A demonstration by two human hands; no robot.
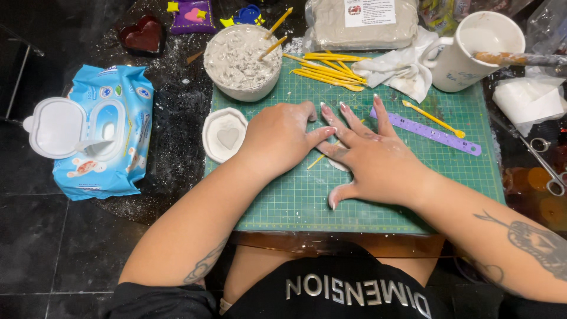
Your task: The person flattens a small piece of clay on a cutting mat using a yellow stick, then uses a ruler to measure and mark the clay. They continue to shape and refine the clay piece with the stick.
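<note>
Both hands press flat, fingers spread, on the green cutting mat [354, 201]: left hand [277, 139] overlapping right hand [369, 156], covering a pale clay piece [338, 164]; the mat's near edge lies bare.

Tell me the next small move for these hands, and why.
Probably lift the right hand slightly: it lies flat over a small pale clay piece and a yellow stick on the green cutting mat, hiding both. The left hand rests beside it, holding nothing.

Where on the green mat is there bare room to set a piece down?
Free: the mat's near strip, below both hands, and the right part under the purple ruler. Crowded: the far edge, with clay bowl, yellow tools and cloth.
</note>
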